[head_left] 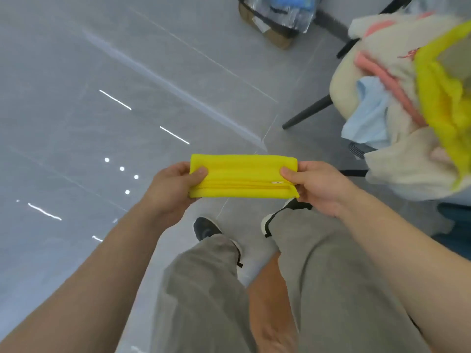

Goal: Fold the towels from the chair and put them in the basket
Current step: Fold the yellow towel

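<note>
Pinching the folded yellow towel [243, 174] by its 2 short ends, with the left hand [175, 187] and the right hand [316, 187] equally near, holding its long axis left-to-right over the floor [102, 72], left of the chair [341, 90].

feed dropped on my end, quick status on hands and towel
Left hand and right hand each pinch an end of the folded yellow towel, held level. More towels heaped on the chair. Basket not in view.
</note>
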`<state>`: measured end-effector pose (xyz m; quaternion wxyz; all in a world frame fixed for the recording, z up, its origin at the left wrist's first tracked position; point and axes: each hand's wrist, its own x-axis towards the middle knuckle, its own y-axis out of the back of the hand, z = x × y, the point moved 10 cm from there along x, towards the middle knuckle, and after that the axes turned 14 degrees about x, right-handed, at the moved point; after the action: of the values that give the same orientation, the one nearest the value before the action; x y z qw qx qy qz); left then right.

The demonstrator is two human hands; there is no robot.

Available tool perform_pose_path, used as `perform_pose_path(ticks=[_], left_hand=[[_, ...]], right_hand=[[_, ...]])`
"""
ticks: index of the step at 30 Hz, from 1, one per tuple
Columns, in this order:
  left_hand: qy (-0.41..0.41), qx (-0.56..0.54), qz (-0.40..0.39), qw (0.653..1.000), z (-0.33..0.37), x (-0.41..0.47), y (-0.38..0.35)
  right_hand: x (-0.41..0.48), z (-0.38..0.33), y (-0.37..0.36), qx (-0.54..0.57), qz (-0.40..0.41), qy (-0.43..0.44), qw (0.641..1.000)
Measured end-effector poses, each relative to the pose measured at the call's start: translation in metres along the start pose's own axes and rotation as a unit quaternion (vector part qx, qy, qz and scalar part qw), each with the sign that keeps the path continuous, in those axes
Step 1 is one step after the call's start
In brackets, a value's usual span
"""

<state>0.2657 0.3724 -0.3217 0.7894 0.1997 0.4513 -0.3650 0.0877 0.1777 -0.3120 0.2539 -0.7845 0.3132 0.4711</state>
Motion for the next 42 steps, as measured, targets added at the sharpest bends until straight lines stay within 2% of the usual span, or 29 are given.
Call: perform_pose_path(ticks=[4, 7, 13, 18, 24, 28, 32, 39, 42], left_hand=[[-0.017, -0.013, 0.044, 0.999, 0.074, -0.160, 0.075], [-0.052, -0.024, 0.080, 0.995, 0.124, -0.238, 0.115], [-0.121, -0.022, 0.098, 0.988, 0.203, -0.293, 0.164], [-0.143, 0.028, 0.090, 0.985, 0.260, -0.270, 0.194], [-0.167, 0.099, 0.080, 0.978, 0.380, -0.208, 0.263], [-0.171, 0.172, 0.096, 0.965, 0.477, -0.182, 0.325], [-0.196, 0.270, 0.148, 0.931, 0.577, -0.155, 0.396], [-0.233, 0.299, 0.185, 0.907, 0.702, -0.097, 0.510], [-0.255, 0.296, 0.185, 0.902, 0.755, -0.060, 0.562]], right_hand=[[-0.138, -0.073, -0.090, -0.050, -0.051, 0.037, 0.997], [-0.201, -0.134, -0.144, -0.100, -0.068, 0.081, 0.989], [-0.247, -0.228, -0.201, -0.238, -0.083, 0.135, 0.958], [-0.208, -0.276, -0.225, -0.229, -0.088, 0.141, 0.959], [-0.129, -0.366, -0.283, -0.142, -0.128, 0.086, 0.978], [-0.094, -0.442, -0.341, -0.113, -0.125, 0.035, 0.985], [-0.065, -0.533, -0.407, -0.119, -0.120, 0.015, 0.985], [-0.011, -0.688, -0.540, -0.127, -0.184, -0.008, 0.975], [0.026, -0.754, -0.594, -0.101, -0.169, -0.019, 0.980]])
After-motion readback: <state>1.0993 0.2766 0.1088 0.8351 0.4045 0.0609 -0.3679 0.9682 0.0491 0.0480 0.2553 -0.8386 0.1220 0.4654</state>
